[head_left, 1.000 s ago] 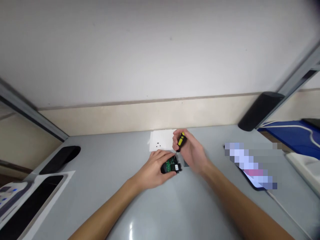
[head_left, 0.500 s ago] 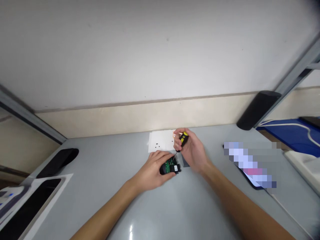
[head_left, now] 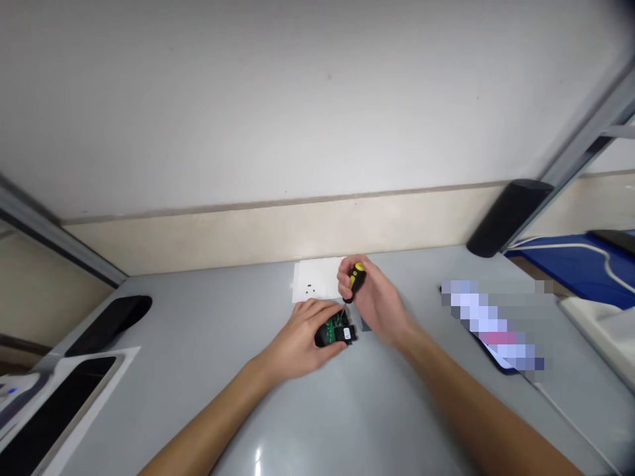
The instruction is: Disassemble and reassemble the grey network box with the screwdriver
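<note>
My left hand (head_left: 300, 337) grips a small black device with an exposed green circuit board (head_left: 331, 329), thumb along the near side and fingers along the far side. A black block with a white label sits on the device's right part. In my right hand (head_left: 380, 304) is a black and yellow screwdriver (head_left: 356, 275), its fingers wrapped round the handle. The thin shaft points down and its end meets the board area; the exact tip is too small to make out. Behind the hands lies a white sheet of paper (head_left: 325, 274) with several tiny dark parts on it.
On the right, a lit phone (head_left: 501, 350), partly blurred out, rests on the grey table (head_left: 198, 330) with a white cable. A black cylinder (head_left: 506, 218) stands at the back right. Far left are a black case (head_left: 109, 324) and a dark-screened tablet (head_left: 59, 416). A wall rises behind.
The screwdriver handle has turned slightly and stands more upright, with my right hand shifted a little left. My left hand still grips the device. The whole view has moved slightly.
</note>
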The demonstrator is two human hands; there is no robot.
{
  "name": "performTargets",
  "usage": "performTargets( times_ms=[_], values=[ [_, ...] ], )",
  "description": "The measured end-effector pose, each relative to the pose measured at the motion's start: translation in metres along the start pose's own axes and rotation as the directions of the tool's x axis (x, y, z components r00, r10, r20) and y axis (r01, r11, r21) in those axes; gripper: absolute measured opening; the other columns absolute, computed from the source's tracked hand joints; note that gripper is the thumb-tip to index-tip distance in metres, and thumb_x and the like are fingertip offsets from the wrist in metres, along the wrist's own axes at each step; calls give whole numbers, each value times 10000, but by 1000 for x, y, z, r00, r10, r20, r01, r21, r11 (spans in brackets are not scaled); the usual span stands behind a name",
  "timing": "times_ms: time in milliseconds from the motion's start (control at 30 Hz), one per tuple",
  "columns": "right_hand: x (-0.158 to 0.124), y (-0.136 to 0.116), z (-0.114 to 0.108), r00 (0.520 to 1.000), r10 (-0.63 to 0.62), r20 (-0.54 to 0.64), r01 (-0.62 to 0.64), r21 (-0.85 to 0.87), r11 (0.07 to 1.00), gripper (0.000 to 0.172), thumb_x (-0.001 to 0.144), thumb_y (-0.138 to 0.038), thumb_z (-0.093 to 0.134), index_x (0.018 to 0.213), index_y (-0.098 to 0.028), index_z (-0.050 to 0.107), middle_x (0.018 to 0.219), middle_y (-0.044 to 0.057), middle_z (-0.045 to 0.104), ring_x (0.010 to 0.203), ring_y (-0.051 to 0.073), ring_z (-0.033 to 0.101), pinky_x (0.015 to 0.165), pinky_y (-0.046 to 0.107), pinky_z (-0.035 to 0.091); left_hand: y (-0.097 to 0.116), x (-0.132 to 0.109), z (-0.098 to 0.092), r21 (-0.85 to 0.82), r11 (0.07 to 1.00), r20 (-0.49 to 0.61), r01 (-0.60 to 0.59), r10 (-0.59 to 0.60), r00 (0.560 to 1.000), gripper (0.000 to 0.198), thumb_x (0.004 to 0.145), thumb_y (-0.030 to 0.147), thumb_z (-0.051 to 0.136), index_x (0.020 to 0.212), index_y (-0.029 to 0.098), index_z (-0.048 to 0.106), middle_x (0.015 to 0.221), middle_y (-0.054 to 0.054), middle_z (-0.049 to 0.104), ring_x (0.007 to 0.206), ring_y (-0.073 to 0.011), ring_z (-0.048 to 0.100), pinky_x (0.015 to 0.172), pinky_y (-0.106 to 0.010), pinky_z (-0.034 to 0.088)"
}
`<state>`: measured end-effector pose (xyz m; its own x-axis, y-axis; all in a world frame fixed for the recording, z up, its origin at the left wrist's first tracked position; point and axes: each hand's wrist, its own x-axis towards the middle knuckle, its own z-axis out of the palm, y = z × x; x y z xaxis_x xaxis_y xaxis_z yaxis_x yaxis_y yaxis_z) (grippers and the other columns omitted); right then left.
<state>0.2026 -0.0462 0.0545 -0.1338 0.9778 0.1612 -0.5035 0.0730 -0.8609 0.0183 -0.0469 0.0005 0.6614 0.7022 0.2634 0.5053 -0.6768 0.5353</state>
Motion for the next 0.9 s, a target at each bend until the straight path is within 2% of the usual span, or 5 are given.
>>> performTargets(
  times_ms=[200,333,433,633,900],
  values=[
    [0,-2,-4,999,-5,-44,3,-49,999,486,754,-567,875,735,-233,522,793,-23,561,716,133,529,671,290,401,2,1,-2,-14,1000,7,2,-2,1000,491,904,289,772,1360,274,591,1351,-77,688,1242,-309,614,1091,-509,457],
    [4,2,-6,995,2,-102,-4,-19,1000,612,719,-620,888,735,-242,408,644,-85,440,539,86,388,556,263,306,4,1,-3,-44,999,8,16,-16,1000,347,885,267,768,1193,254,608,1260,-48,716,1185,-286,638,1055,-474,476],
    [7,4,-6,993,4,-116,0,27,1000,578,717,-667,865,725,-238,479,597,-89,371,523,84,335,534,258,295,4,1,-3,-55,998,-1,10,-10,1000,274,875,255,774,1077,241,590,1240,-39,715,1175,-277,641,1042,-461,474],
    [5,1,-8,994,67,-85,-53,155,987,352,775,-540,848,853,-226,709,773,-11,558,670,123,496,646,280,433,4,0,-5,-18,1000,6,-25,25,1000,234,889,240,775,1007,235,573,1257,-33,708,1146,-264,649,1012,-447,478],
    [1,-3,-5,997,48,-66,-44,50,998,565,687,-543,940,710,-222,475,754,-49,553,617,94,484,606,260,381,1,-1,-2,29,996,-25,-86,87,996,204,897,253,775,952,227,580,1222,-59,716,1128,-275,659,965,-441,517]
  ],
)
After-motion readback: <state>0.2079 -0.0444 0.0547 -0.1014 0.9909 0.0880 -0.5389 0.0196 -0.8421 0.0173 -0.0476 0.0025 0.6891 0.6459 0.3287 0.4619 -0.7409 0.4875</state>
